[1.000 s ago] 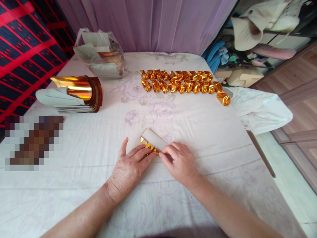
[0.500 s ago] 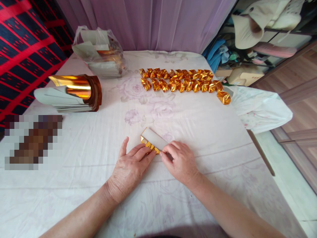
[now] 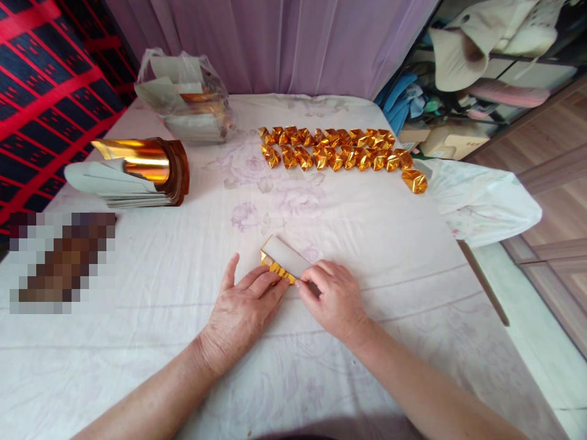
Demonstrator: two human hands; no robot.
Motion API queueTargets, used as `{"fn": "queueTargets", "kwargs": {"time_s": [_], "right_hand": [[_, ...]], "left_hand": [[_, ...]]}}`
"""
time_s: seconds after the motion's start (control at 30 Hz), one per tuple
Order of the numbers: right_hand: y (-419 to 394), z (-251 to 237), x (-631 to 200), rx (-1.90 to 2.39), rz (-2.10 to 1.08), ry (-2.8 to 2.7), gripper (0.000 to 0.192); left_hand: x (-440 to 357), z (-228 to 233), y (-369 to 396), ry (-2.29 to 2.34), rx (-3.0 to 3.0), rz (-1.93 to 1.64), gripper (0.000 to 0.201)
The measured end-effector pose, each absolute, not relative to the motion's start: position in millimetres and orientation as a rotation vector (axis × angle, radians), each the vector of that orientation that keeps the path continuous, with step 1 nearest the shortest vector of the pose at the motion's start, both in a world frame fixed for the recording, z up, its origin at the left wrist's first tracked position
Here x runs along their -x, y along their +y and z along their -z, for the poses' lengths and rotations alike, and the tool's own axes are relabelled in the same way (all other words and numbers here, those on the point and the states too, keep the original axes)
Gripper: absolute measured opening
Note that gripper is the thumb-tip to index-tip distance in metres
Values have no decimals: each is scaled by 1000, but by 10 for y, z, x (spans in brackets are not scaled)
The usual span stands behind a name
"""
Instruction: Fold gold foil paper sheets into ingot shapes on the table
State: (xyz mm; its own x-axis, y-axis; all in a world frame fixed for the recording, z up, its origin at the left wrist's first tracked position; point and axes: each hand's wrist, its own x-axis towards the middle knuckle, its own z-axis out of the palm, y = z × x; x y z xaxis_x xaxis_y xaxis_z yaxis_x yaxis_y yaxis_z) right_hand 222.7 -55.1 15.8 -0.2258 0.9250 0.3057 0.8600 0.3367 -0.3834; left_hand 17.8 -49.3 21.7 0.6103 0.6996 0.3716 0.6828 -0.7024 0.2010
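A partly folded sheet of gold foil paper (image 3: pixel 287 253) lies slantwise on the table before me, its pale back facing up and a crinkled gold fold along its near edge. My left hand (image 3: pixel 243 305) rests palm down on that fold, fingers stretched out and the little finger spread away. At the paper's near right end, my right hand (image 3: pixel 334 296) pinches the corner between thumb and forefinger, its other fingers curled. Both hands hide parts of the paper. Beyond them, folded gold foil pieces (image 3: pixel 337 157) stand in two rows, with one piece (image 3: pixel 414 181) at the right end.
A bent stack of gold foil sheets (image 3: pixel 147 165) stands at the left, and a clear plastic bag of sheets (image 3: pixel 188 101) behind it. A blurred-out patch (image 3: pixel 64 263) covers something at the far left. A white plastic bag (image 3: pixel 490 198) hangs beside the flowered tablecloth's (image 3: pixel 389 244) right edge.
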Motion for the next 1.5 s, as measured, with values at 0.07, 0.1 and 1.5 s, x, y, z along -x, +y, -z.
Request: {"fn": "queueTargets", "kwargs": {"time_s": [0.07, 0.1, 1.5], "right_hand": [[-551, -159, -2234, 1545, -193, -2139, 15], [-552, -160, -2238, 1535, -200, -2144, 15], [-552, -201, -2253, 1541, -259, -2216, 16]], "left_hand": [[-171, -212, -495, 1190, -2796, -650, 27], [-166, -210, -496, 1188, -2801, -635, 29], [-40, -182, -483, 1066, -2877, -495, 44]]}}
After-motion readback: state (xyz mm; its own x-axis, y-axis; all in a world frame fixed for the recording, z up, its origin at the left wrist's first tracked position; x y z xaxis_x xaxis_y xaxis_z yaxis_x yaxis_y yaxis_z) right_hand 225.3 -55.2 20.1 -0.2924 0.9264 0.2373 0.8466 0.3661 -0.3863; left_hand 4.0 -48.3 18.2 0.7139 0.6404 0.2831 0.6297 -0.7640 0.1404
